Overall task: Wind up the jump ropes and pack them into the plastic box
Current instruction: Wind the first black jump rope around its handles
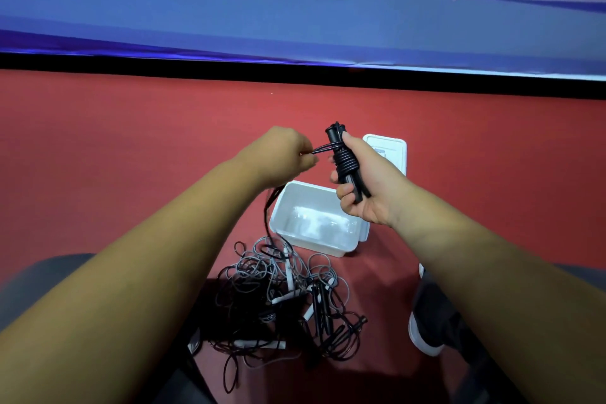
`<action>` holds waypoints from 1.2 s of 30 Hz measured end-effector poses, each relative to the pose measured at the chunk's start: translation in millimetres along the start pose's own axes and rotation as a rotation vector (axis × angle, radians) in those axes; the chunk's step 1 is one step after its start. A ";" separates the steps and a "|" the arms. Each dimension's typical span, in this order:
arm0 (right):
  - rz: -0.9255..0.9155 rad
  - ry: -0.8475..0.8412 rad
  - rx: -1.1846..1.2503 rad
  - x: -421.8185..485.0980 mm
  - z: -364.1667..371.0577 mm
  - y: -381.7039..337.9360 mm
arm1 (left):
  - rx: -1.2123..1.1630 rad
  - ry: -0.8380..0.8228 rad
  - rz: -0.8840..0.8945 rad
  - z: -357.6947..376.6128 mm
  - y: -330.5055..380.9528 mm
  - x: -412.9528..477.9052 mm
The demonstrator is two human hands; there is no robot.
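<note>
L hand point(282, 151) pinches rope point(323, 150), R hand point(367, 187) 2 handles point(334, 136); 1 box point(281, 208).

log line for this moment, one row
step: winding | right hand: grips handles | left hand: pinches cord | box: empty | pile: tangled

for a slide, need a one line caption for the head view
Right hand grips a half-wound black jump rope, left hand pinches its cord, over the plastic box and tangled ropes.

black jump rope point(346, 164): cord coiled round paired handles, near upright, gripped in right hand point(370, 187), tail trailing left. plastic box point(341, 248): white, open, on floor. tangled pile point(282, 292) just beside it, black/grey cords, white handles.
</note>
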State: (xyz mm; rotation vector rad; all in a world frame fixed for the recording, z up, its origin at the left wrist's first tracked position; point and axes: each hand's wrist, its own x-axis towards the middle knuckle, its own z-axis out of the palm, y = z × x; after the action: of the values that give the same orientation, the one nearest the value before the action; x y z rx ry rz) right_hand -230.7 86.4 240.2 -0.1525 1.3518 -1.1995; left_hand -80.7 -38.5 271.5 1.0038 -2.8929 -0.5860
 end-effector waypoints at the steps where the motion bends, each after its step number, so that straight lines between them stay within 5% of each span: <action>1: -0.003 0.005 0.000 -0.1 -1.3 -1.1 | -0.087 0.006 -0.010 0.9 -0.6 -0.6; 4: -0.025 0.007 -0.006 -2.1 -4.3 -5.2 | -0.536 0.026 -0.023 0.2 -3.1 -2.9; 8: -0.072 -0.012 -0.022 -5.3 -4.7 -10.4 | -0.946 -0.165 0.029 -2.7 -12.2 -4.9; 25: -0.081 -0.131 -0.202 -13.5 -1.7 -16.4 | -0.330 -0.088 -0.050 -0.8 -24.7 -1.3; 36: 0.024 -0.489 -0.430 -23.0 -2.7 -8.7 | -0.564 -0.104 -0.037 -0.9 -19.7 -8.0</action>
State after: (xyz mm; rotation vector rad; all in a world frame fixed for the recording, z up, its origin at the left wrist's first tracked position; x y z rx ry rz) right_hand -232.5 100.6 260.5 -0.6885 1.1482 -0.7662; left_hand -62.6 -48.2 266.1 0.9525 -2.5342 -1.3854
